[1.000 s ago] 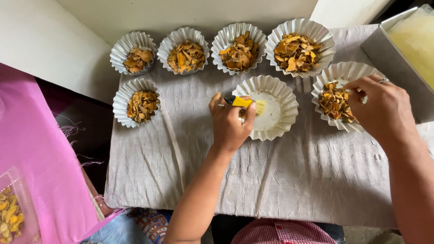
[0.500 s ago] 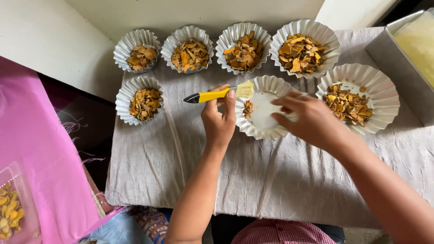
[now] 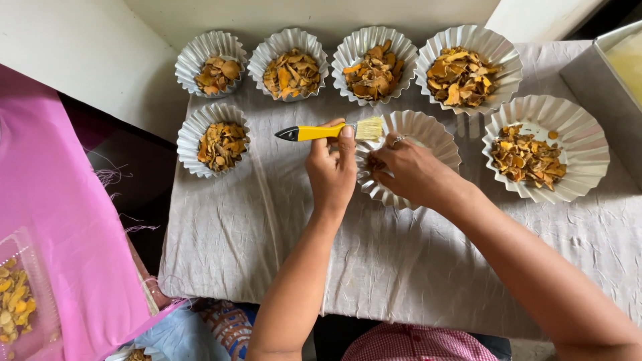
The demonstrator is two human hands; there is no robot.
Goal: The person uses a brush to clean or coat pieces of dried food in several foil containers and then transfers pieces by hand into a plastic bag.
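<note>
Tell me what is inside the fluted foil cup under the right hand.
The fluted foil cup is bare silver along its far side. A few orange dried pieces show beside the right hand, which covers the rest.

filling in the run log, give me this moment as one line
left hand: grips yellow brush | right hand: in near-empty fluted tray | six trays hold orange chips | grey cloth

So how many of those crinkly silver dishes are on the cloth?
7. Four in the back row, one at front left, one at right, and one in the middle partly behind the hands. None seem hidden.
</note>
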